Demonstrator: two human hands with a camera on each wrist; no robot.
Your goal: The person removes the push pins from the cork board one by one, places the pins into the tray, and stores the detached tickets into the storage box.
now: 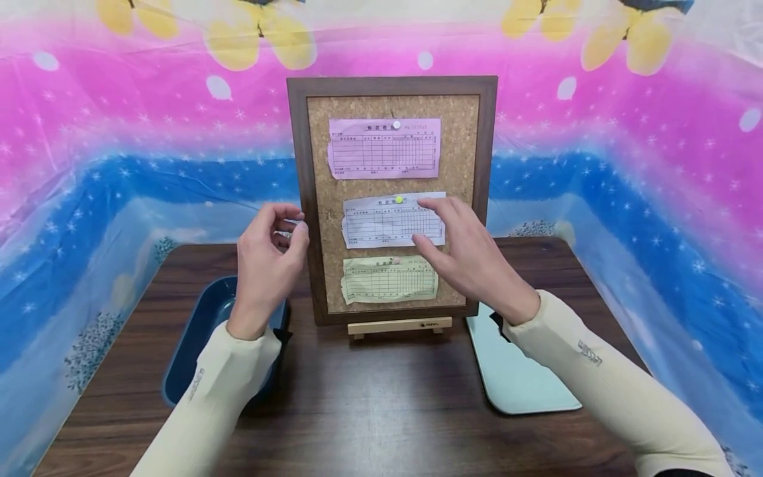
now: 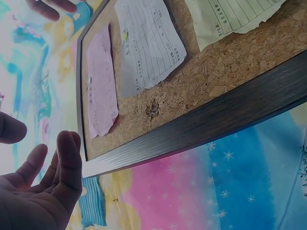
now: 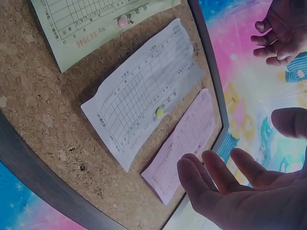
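Note:
A framed cork board (image 1: 459,199) leans on a small wooden easel (image 1: 399,325). Three paper receipt slips hang on it: a pink slip (image 1: 385,149) on top, a white slip (image 1: 372,225) in the middle and a green slip (image 1: 387,281) lowest. A white pushpin (image 1: 397,124), a yellow-green pushpin (image 1: 399,199) and a pink pushpin (image 3: 123,21) fix them. Beside the board's left edge, my left hand (image 1: 269,255) is loosely bent and holds nothing; the left wrist view shows its thumb apart from the fingers. My right hand (image 1: 471,255) overlaps the white slip's right end, thumb and fingers spread, also holding nothing.
On the dark wooden table (image 1: 381,411), a deep blue tray (image 1: 179,371) stands at the left, partly behind my left forearm. A flat pale green board or tray (image 1: 524,384) lies at the right, under my right forearm. A patterned cloth (image 1: 149,132) surrounds the table's back and sides.

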